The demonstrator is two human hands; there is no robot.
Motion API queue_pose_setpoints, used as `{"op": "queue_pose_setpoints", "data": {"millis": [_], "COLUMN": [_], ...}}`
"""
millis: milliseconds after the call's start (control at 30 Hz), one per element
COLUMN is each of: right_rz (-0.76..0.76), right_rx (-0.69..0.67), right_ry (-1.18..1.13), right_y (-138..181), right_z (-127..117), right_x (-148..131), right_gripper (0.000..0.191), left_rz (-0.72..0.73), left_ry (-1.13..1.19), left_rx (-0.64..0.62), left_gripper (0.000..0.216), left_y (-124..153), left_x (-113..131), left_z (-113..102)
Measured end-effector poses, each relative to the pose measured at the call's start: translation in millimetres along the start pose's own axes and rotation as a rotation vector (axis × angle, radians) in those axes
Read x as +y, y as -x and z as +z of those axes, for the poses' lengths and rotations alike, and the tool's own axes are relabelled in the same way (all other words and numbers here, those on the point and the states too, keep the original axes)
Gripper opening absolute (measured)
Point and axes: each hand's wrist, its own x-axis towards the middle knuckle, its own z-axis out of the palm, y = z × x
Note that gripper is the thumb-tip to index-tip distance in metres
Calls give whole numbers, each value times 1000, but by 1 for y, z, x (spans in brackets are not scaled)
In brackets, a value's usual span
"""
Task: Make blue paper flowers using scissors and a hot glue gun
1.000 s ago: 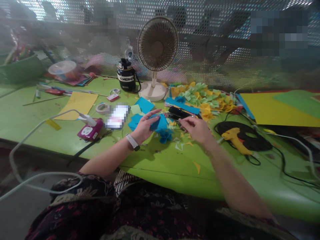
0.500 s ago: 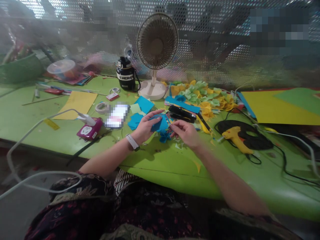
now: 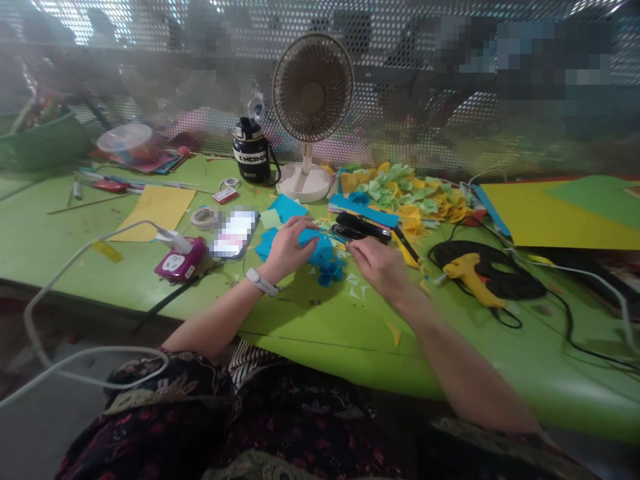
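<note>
My left hand is over blue paper pieces, its fingers stretched out and spread. Whether they touch the paper is hard to tell. My right hand is closed, with thumb and fingers pinched together just in front of a black stapler. What is in that pinch is hidden. Between the hands lies a small blue paper flower, and white paper scraps lie to its right.
A phone, purple socket block and tape roll lie left. Behind are a fan, black bottle and heaped paper flowers. At right are a yellow glue gun, cables and yellow sheets.
My left hand has drawn slightly left, and the blue paper it held now lies lower by the flower. My right hand has shifted a little right, towards the stapler.
</note>
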Motion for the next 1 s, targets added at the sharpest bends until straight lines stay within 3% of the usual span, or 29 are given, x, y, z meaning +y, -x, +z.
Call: {"op": "queue_pose_setpoints", "data": {"millis": [200,467,767,1000], "right_rz": [-73,-225,-228,-242], "right_rx": [26,138,93,69], "right_ry": [104,222,313,375], "right_y": [1,1,1,0], "right_z": [1,9,6,5], "right_x": [3,10,6,5], "right_gripper": [41,33,34,33], "left_rz": [262,517,580,597], "left_ry": [-62,-316,-428,-474], "left_rx": [-30,-10,-32,-98], "left_gripper": [16,16,9,18], "left_y": [10,8,10,11], "left_x": [12,-1,-8,-8], "left_z": [0,3,9,8]}}
